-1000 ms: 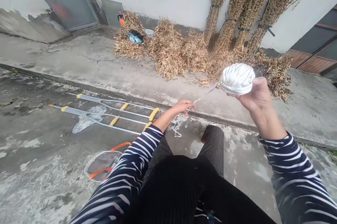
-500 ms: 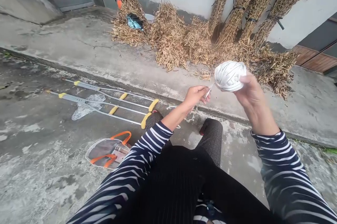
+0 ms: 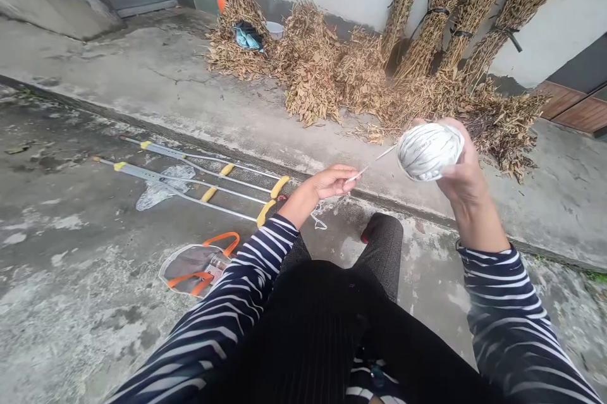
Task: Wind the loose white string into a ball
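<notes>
A large ball of white cord [image 3: 429, 152] with thin dark lines rests in the grip of my right hand [image 3: 462, 170], fingers behind it and thumb in front. From its left side a strand of white cord [image 3: 386, 152] runs down to my left hand [image 3: 334, 181], which pinches it between thumb and fingertips. Below my left hand, a loose loop of the cord [image 3: 320, 217] lies on the concrete near my feet. My hands are apart, in front of my knees.
Two crutches [image 3: 208, 193] with yellow pads lie on the ground at left, over a crumpled clear plastic bag [image 3: 164, 189]. A tote bag [image 3: 190, 265] with orange handles stands nearer. A low concrete step [image 3: 265, 116] runs across; dried plant piles [image 3: 315, 75] and bundles [image 3: 429, 12] line the wall.
My left hand has moved left and slightly down, widening the gap to the ball with cord between. My right hand has moved slightly right and down and turned the ball.
</notes>
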The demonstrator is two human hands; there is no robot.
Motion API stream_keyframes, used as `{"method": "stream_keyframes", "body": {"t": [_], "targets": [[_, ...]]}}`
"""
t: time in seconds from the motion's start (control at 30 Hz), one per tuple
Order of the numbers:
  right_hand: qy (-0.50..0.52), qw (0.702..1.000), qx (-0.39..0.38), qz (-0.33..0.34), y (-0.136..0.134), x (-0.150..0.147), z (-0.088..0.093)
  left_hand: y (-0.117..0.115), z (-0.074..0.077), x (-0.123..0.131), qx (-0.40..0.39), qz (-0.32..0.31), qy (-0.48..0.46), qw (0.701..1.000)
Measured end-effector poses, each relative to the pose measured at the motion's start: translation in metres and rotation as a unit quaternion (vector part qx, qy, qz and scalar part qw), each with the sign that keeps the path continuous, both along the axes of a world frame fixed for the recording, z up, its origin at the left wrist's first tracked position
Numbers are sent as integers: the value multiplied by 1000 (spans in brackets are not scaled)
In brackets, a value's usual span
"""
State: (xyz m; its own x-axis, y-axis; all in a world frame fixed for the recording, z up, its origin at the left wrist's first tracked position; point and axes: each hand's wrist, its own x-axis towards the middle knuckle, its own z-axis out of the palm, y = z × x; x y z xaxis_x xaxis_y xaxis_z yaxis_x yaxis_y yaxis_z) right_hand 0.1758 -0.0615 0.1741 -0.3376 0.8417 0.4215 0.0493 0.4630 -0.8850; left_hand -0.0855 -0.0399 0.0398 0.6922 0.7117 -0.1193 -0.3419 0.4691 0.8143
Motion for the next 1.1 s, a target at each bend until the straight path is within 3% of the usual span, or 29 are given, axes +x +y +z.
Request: {"method": "stream_keyframes", "body": {"t": [0.17,0.27,0.37,0.57,0.7,0.87,1.1], "targets": [[-64,996,49,36,-15,-17,8,-16,-12,32,-3,-164,-24,986],[-101,992,60,40,-12,-21,6,-29,-4,49,6,-238,-57,970],[-112,991,60,30,-6,-22,-3,-36,9,55,8,-266,-62,962],[-114,990,74,21,-2,-26,-33,-38,16,45,5,-192,-67,979],[-106,985,121,-54,1,-27,-50,-44,11,36,-4,-109,-70,992],[-168,951,213,-146,8,-24,-56,-52,11,26,-18,-74,-72,995],[-188,937,238,-170,10,-27,-54,-52,11,22,9,-59,19,998]]}}
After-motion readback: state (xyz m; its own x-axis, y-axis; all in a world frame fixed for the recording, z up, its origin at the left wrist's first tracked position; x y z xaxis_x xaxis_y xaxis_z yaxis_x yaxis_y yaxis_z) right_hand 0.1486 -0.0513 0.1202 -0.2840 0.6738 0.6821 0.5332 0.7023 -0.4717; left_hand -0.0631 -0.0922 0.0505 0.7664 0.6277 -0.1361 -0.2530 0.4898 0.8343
